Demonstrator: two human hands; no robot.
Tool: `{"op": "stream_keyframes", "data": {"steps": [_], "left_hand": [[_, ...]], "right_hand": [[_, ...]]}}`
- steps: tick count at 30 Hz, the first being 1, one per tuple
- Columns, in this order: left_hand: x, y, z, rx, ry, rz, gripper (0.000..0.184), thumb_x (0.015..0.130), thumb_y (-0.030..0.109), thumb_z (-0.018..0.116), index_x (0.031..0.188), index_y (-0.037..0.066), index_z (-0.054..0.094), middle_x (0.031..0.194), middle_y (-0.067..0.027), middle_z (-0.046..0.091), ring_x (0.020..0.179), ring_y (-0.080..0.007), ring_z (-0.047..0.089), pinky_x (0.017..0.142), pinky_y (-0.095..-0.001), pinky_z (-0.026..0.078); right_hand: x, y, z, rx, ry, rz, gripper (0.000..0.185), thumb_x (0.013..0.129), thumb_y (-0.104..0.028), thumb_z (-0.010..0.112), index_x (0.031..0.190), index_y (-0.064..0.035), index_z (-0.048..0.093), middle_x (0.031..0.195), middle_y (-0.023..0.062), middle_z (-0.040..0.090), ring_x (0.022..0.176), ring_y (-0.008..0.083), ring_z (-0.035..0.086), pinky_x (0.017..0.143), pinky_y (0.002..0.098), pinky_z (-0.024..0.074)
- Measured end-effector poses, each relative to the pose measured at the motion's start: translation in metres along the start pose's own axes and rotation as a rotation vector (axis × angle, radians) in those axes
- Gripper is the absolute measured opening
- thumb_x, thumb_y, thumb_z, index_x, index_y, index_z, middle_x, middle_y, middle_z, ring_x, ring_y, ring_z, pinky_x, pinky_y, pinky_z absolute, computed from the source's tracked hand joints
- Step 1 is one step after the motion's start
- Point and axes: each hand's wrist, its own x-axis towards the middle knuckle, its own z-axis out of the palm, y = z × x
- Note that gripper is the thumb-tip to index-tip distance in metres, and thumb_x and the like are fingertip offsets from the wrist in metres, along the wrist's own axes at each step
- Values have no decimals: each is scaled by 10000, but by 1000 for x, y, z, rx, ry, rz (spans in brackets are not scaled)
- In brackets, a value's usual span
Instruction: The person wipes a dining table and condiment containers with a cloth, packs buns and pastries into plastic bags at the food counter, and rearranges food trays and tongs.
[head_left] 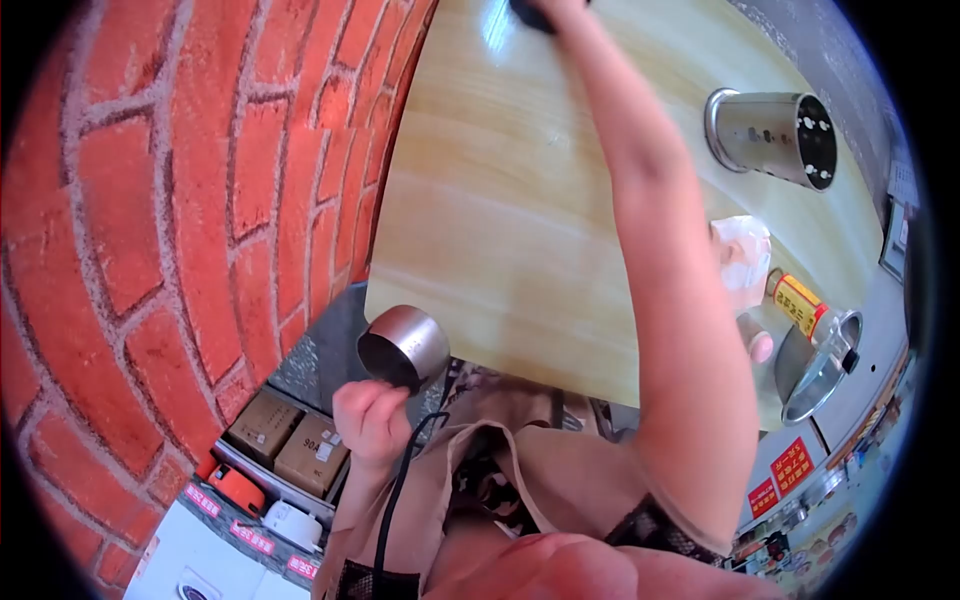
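Note:
My left hand is closed on a metal cup at the near left corner of the wooden table. The cup is tilted, its dark opening facing down and left. Across the table stretches my right arm, and my right hand is at the top edge of the view, mostly cut off. It is on a dark object that rests on the tabletop; the fingers are hardly visible.
A perforated metal cylinder stands at the right. Nearer are a plastic bag, a jar with a yellow and red label and a metal bowl. A brick-patterned wall borders the left; boxes sit below.

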Motion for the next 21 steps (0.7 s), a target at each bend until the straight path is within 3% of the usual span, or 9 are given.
{"op": "stream_keyframes", "data": {"steps": [2, 5, 8, 10, 13, 14, 16, 17, 21], "left_hand": [[2, -1, 5, -1, 15, 14, 190, 642, -44, 673, 790, 72, 646, 824, -63, 570, 732, -252, 559, 643, -348, 459], [16, 9, 7, -3, 20, 33, 194, 660, -40, 675, 811, 77, 648, 837, -60, 576, 742, -252, 561, 651, -348, 460], [26, 14, 4, -24, -11, 39, 143, 709, -44, 680, 814, 43, 640, 849, -87, 575, 769, -263, 558, 685, -350, 473], [31, 14, 6, -43, -26, 76, 143, 710, -44, 678, 817, 43, 639, 852, -88, 574, 771, -265, 559, 688, -351, 473], [42, 9, 21, -56, -33, 106, 143, 723, -51, 670, 828, 38, 635, 862, -96, 572, 777, -267, 562, 702, -352, 474], [47, 5, 29, -38, -20, 132, 146, 722, -34, 672, 836, 54, 643, 856, -86, 576, 767, -263, 564, 695, -362, 472], [60, -4, 50, 25, 11, 197, 140, 736, -10, 673, 850, 67, 651, 860, -79, 582, 762, -264, 565, 689, -375, 468], [72, -9, 63, 86, 29, 245, 134, 749, -11, 664, 859, 66, 654, 864, -80, 583, 764, -269, 565, 693, -378, 469], [162, -24, 124, 175, 138, 370, 82, 797, 56, 638, 869, 96, 644, 883, -77, 603, 836, -248, 598, 729, -368, 484]], "right_hand": [[-89, -33, 28, 166, -67, -305, 131, 704, -115, 552, 784, -52, 633, 822, 150, 636, 770, 304, 615, 663, 457, 501], [-322, -90, 26, 588, -491, -452, 280, 781, -191, 581, 1042, -90, 597, 1057, 117, 613, 1029, 300, 567, 947, 397, 424], [-404, -110, -56, 581, -610, -494, 200, 727, -135, 530, 900, -74, 610, 972, 99, 617, 967, 240, 587, 922, 400, 451], [-389, -74, -79, 476, -548, -683, 202, 706, -153, 538, 882, -84, 609, 970, 90, 610, 959, 237, 584, 904, 377, 460], [-242, -18, -119, 44, -638, -285, 153, 690, -86, 561, 831, -97, 619, 876, 100, 642, 901, 303, 598, 860, 445, 441], [-205, 27, -101, 142, -89, -319, 164, 685, -60, 534, 816, -94, 626, 845, 115, 643, 866, 323, 596, 821, 451, 439], [-101, 92, -89, -31, 147, -282, 184, 689, -170, 556, 834, -87, 632, 886, 120, 650, 866, 314, 602, 820, 454, 439], [-63, 102, -93, -192, 67, 12, 323, 680, -266, 586, 929, -66, 634, 1027, 149, 637, 984, 313, 584, 901, 454, 412], [-66, 98, -82, -313, 334, 211, 603, 708, -294, 611, 1216, 14, 507, 1318, 202, 476, 1262, 330, 403, 1083, 442, 256]]}}
